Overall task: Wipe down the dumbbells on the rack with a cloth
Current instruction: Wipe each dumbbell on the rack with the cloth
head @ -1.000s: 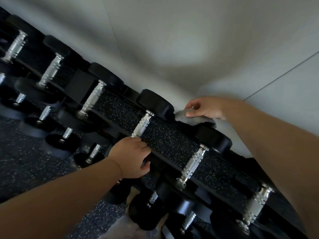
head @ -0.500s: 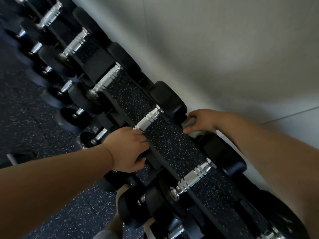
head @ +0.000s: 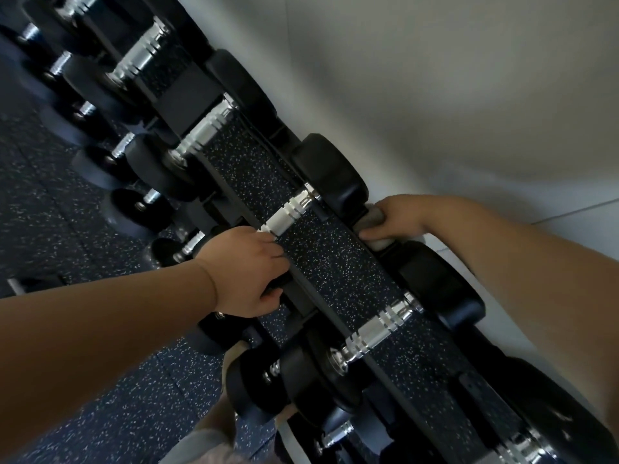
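Pale wall, and speckled, seemingly rubber floor.

Bare forearms end in the left hand and right hand, with a grey garment low down.

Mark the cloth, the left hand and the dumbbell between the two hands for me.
cloth (head: 371,218): head view, on its grey bunched upper fold.
left hand (head: 246,272): head view, on the back of the hand.
dumbbell (head: 288,212): head view, on its chrome handle.
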Motion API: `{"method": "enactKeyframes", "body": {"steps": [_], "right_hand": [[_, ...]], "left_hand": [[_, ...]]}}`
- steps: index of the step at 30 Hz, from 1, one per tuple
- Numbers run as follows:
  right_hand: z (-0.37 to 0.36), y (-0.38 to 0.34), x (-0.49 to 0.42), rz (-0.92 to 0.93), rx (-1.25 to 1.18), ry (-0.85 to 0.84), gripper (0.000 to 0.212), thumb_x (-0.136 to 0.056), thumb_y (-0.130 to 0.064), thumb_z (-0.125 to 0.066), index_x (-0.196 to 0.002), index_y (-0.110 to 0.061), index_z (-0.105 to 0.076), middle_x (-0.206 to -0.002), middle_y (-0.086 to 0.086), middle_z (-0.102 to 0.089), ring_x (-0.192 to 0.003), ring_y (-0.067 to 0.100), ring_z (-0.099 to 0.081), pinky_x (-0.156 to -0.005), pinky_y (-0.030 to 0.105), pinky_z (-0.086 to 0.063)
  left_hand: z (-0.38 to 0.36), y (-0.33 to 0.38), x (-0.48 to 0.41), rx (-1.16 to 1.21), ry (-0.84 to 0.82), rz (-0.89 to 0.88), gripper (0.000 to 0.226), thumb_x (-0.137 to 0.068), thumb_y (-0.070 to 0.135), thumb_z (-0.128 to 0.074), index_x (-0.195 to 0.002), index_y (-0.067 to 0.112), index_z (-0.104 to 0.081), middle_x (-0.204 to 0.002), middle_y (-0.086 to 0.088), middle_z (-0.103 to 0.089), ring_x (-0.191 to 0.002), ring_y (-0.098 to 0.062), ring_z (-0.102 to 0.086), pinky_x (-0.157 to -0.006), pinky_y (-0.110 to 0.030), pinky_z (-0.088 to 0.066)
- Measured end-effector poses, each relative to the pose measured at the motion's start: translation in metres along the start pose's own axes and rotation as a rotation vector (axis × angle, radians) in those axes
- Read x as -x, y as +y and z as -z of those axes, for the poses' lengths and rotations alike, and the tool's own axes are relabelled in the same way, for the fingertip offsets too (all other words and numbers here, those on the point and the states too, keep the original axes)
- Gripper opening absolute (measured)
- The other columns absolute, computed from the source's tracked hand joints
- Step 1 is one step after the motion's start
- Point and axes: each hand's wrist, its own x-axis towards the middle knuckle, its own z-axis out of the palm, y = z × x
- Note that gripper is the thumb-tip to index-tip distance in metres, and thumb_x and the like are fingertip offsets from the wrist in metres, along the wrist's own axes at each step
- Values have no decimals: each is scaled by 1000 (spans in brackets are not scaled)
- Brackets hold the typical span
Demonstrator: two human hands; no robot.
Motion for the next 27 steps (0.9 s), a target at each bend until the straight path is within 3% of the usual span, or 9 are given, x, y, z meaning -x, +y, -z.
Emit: {"method": "enactKeyframes", "body": {"steps": [2,5,9,12,16,18,21,24,27], "right_hand": [[2,6,1,-17,-169,-119,10,-93,-31,-75,-93,-23,-69,-80,-13,-73,-83,11,-65,-81,30,-50],[2,8,-5,-53,42,34,34,-82,-41,-84,-106,-23,-68,-97,-5,-73,-93,18,-66,-89,33,-53],[-2,-4,-11,-32,-26,264,19,-78,-30,-86,-85,-24,-69,-71,-7,-66,-67,13,-61,-61,24,-45],[-10,-3,-10,4,-67,304,15,-83,-27,-79,-95,-21,-73,-68,-6,-65,-56,6,-56,-52,21,-42],[-1,7,-2,-134,-1,-32,25,-80,-47,-84,-95,-30,-73,-91,-8,-73,-87,13,-68,-90,32,-54],[6,9,-3,-212,124,-100,35,-75,-56,-85,-96,-29,-73,-93,-7,-73,-92,18,-69,-93,36,-55],[10,0,-13,-163,237,35,43,-67,-55,-89,-94,-27,-71,-93,-8,-72,-89,16,-66,-85,32,-51],[8,-4,-20,-125,98,199,28,-72,-40,-87,-90,-26,-72,-85,-8,-71,-77,8,-61,-65,26,-44],[-4,8,-20,-100,-22,254,22,-79,-36,-84,-95,-24,-75,-84,-7,-71,-83,11,-65,-67,26,-46]], "left_hand": [[-1,0,0,-2,1,1,28,-78,47,-63,-75,20,-64,-70,5,-57,-71,-24,-57,-64,-31,-40],[-1,0,0,1,10,0,27,-79,46,-63,-75,19,-64,-70,5,-57,-70,-24,-56,-64,-31,-39],[-1,0,0,-5,5,4,27,-79,46,-63,-76,20,-64,-70,5,-57,-71,-24,-56,-64,-32,-42],[1,0,-1,-12,2,1,27,-79,46,-64,-76,20,-65,-70,5,-57,-71,-23,-56,-64,-31,-41],[2,1,-1,-17,-8,2,27,-78,46,-65,-77,19,-66,-71,5,-58,-71,-23,-57,-64,-31,-39],[1,1,0,-15,-11,3,27,-79,47,-64,-77,19,-67,-71,4,-58,-72,-24,-57,-64,-31,-39],[0,-1,-1,-16,-2,2,28,-79,47,-63,-77,19,-66,-71,4,-58,-72,-24,-57,-64,-31,-40],[0,-1,0,-20,-1,4,29,-79,48,-62,-78,19,-67,-71,4,-59,-74,-24,-58,-66,-32,-40],[-1,-1,0,-13,-9,7,30,-80,49,-60,-78,19,-66,-72,5,-59,-75,-24,-59,-67,-32,-42]]}}
